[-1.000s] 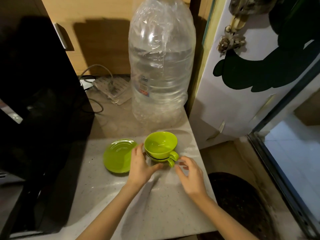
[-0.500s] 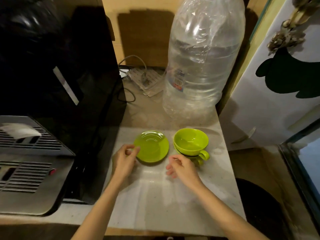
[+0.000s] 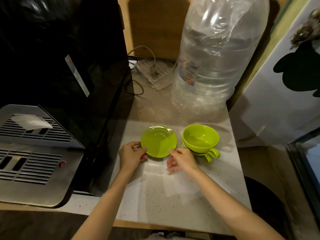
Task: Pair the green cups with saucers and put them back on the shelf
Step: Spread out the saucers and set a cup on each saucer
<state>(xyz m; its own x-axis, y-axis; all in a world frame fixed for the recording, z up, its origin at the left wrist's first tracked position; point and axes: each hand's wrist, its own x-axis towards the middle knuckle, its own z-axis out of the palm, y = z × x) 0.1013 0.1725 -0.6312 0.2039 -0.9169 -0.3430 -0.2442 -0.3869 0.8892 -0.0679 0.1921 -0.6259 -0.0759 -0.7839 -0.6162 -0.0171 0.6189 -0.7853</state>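
Note:
A green saucer point(image 3: 158, 140) lies flat on the pale speckled counter point(image 3: 173, 196). To its right stand two green cups point(image 3: 200, 140), one nested in the other, handles toward me and to the right. My left hand point(image 3: 132, 155) pinches the saucer's left front rim between thumb and fingers. My right hand point(image 3: 181, 160) touches the saucer's right front edge with its fingertips, fingers spread, just left of the cup handles.
A big clear water bottle point(image 3: 216, 58) stands behind the cups. A black appliance point(image 3: 60, 66) with a steel grille point(image 3: 31, 153) fills the left side. Cables and a power strip point(image 3: 152, 71) lie at the back. A white door point(image 3: 285, 84) is on the right.
Both hands left the nested cups and moved left to the saucer. My left hand now grips its rim and my right hand has reached its right edge. The camera view shifted left.

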